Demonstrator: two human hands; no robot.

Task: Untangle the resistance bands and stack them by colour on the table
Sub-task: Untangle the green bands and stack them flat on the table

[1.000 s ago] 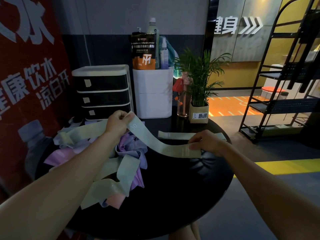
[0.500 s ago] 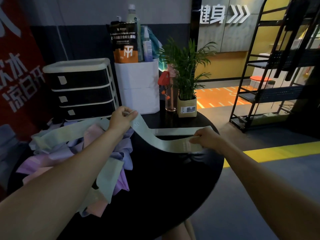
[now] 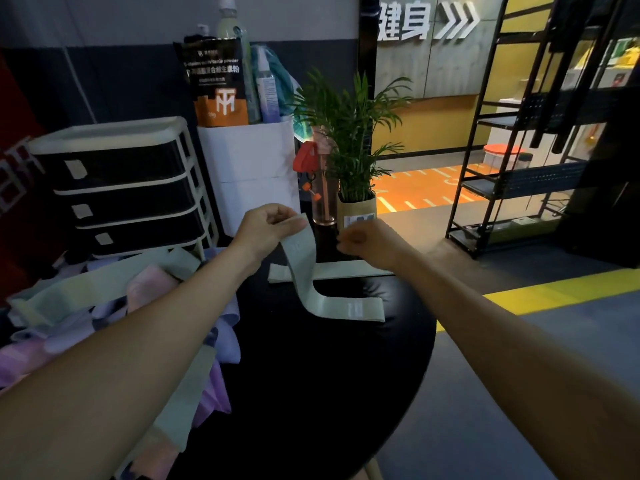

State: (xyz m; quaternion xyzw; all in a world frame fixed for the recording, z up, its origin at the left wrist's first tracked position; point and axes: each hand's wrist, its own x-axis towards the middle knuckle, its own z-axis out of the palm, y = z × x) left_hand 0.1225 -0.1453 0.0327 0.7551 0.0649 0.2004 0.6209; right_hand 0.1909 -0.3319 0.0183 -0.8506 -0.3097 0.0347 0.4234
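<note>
Far left of the frame: a tangled pile of bands (image 3: 114, 306) in pale green, lilac and pink covers the left part of the round black table (image 3: 311, 393) and hangs over its near-left edge. Behind the pile stands a drawer unit (image 3: 117, 188) with 3 dark drawers in a pale frame.

Centre left: the left hand (image 3: 265, 225) pinches the upper end of 1 pale green band (image 3: 311, 289) between thumb and fingers. The band is flat, wide and matte. It drops from the hand, bends, and lies flat on the tabletop toward the right.

Centre: a white box (image 3: 256, 174) holds a dark pouch (image 3: 216, 86) and bottles. A pink bottle (image 3: 323, 199) and a potted plant (image 3: 356, 202) stand at the far edge of the table, directly behind both hands.

Under the raised strip, a second green band (image 3: 343, 270) lies flat near the far edge, crossed by the held band.

Centre right: the right hand (image 3: 375, 242) hovers above the second band with fingers loosely curled, grasping nothing.

The glossy middle and near part of the tabletop is bare. At the right, open floor and a black metal rack (image 3: 519, 168).
</note>
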